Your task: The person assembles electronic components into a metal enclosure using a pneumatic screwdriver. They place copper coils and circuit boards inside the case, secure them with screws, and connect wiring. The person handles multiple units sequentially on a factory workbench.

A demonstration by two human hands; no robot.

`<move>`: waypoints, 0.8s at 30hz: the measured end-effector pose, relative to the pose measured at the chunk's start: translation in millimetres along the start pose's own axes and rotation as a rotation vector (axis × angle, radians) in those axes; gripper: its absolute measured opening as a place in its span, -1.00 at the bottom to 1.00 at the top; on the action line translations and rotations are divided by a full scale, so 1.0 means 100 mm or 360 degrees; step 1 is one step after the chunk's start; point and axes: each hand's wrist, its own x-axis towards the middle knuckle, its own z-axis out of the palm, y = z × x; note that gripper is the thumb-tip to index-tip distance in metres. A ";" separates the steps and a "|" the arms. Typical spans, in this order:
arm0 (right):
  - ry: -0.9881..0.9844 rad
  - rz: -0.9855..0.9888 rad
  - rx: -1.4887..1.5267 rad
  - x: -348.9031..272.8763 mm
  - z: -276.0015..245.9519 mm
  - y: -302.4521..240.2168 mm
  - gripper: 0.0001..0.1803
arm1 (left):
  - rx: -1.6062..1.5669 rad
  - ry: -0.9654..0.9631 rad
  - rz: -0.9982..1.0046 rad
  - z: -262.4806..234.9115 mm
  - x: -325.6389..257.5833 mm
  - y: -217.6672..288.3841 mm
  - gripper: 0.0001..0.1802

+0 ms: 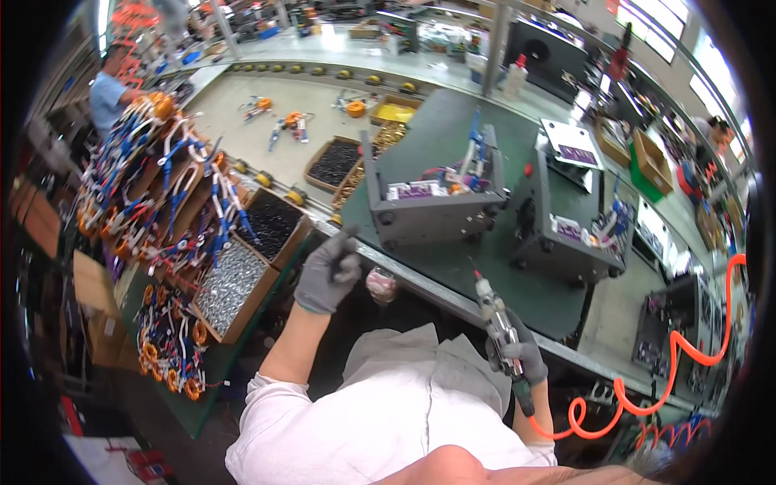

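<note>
My right hand (pixel 524 353) wears a grey glove and grips a pneumatic screwdriver (pixel 498 323), its bit tilted up toward the bench. An orange coiled air hose (pixel 626 396) runs from its lower end. My left hand (pixel 330 273), also gloved, hovers by the bench's front edge with its fingers curled in; whatever may be between them is too small to make out. Beyond the hands stands a dark grey metal housing (pixel 436 218) with wires and a purple-white part inside. A second similar housing (pixel 566 242) is to its right.
On the left are a box of silver screws (pixel 230 287), a box of black screws (pixel 275 226) and a rack heaped with wired orange coils (pixel 162 186). Behind lies a roller conveyor (pixel 307 73) with loose coils. A co-worker in blue (pixel 107 97) is at far left, another person (pixel 715 133) at right.
</note>
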 end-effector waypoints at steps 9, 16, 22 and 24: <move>-0.0358 0.0048 -0.0089 -0.04 0.48 -0.29 0.18 | -0.0090 -0.0321 -0.0500 0.54 0.39 -0.86 -0.71; -0.0312 0.0051 -0.0010 -0.03 0.53 -0.24 0.18 | 0.0161 -0.0361 -0.0443 0.73 0.34 -0.90 -0.62; -0.0310 0.0088 -0.0166 -0.03 0.52 -0.27 0.18 | 0.0855 -0.0251 -0.0106 0.89 0.23 -0.77 -0.67; -0.0280 0.0053 -0.0426 -0.03 0.54 -0.33 0.17 | 0.1006 -0.0208 -0.0156 0.91 0.26 -0.72 -0.66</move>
